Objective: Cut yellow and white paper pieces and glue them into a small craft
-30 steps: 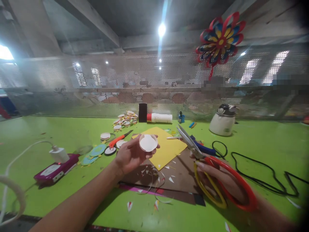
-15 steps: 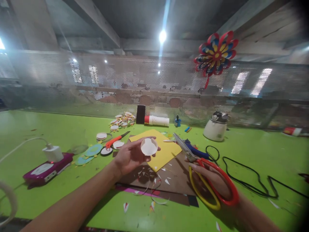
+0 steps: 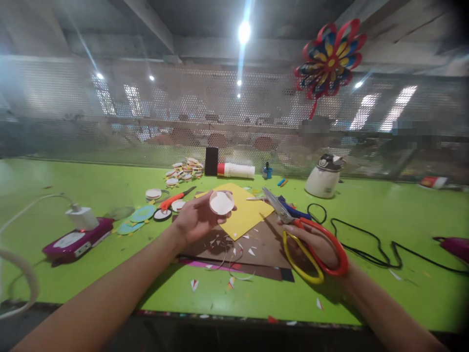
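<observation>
My left hand (image 3: 196,217) holds a small round white disc (image 3: 222,203), its pale face turned up toward me, with the fingers curled behind and around its edge. In my right hand (image 3: 311,239) is a pair of scissors (image 3: 280,205) with one red and one yellow handle loop; the blades look closed and point up and left. The scissors are apart from the disc. Beneath both hands lie a yellow sheet (image 3: 240,222) and brown card (image 3: 267,249), strewn with small white paper scraps (image 3: 251,252).
To the left are an orange-handled knife (image 3: 172,200), blue paper discs (image 3: 142,213) and a purple power strip (image 3: 78,240). A pile of layered discs (image 3: 185,171), a white tube (image 3: 238,170), a glue gun with blue handle (image 3: 295,210) and a white kettle-like pot (image 3: 324,178) stand farther back.
The view has tilted down, so the table's front edge now shows. The disc has tipped slightly in my left hand; both hands keep their holds.
</observation>
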Tool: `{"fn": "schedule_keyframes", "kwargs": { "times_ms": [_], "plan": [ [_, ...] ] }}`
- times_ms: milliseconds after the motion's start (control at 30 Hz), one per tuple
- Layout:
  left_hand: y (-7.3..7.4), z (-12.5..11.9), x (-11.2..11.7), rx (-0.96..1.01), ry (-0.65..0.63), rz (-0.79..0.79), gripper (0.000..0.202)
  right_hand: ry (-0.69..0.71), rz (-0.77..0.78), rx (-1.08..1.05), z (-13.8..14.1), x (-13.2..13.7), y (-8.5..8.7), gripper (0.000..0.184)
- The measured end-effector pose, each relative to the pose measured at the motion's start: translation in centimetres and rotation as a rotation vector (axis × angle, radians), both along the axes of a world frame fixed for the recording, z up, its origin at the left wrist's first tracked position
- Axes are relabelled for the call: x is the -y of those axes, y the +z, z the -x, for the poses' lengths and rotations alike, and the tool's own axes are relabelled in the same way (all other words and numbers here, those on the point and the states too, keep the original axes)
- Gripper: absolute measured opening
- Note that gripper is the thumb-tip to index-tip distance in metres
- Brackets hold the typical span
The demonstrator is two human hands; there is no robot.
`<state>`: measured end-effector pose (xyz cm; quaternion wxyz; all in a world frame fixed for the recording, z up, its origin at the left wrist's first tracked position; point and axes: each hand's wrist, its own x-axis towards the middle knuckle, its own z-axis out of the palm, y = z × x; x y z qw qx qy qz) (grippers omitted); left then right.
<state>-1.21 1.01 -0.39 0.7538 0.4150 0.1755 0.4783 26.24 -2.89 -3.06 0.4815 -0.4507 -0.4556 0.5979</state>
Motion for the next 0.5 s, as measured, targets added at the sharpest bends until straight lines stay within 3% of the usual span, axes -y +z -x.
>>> {"fn": "schedule_keyframes", "kwargs": {
  "times_ms": [233, 500],
  "plan": [
    [-0.19, 0.24, -0.42, 0.03, -0.03, -0.019, 0.037, 0.001, -0.009, -0.033, -0.48, -0.71, -1.12, 0.021],
    [0.11, 0.12, -0.21, 0.009, 0.01, -0.038, 0.034, 0.016, -0.047, 0.038, -0.28, -0.57, -0.31, 0.028]
  ]
}}
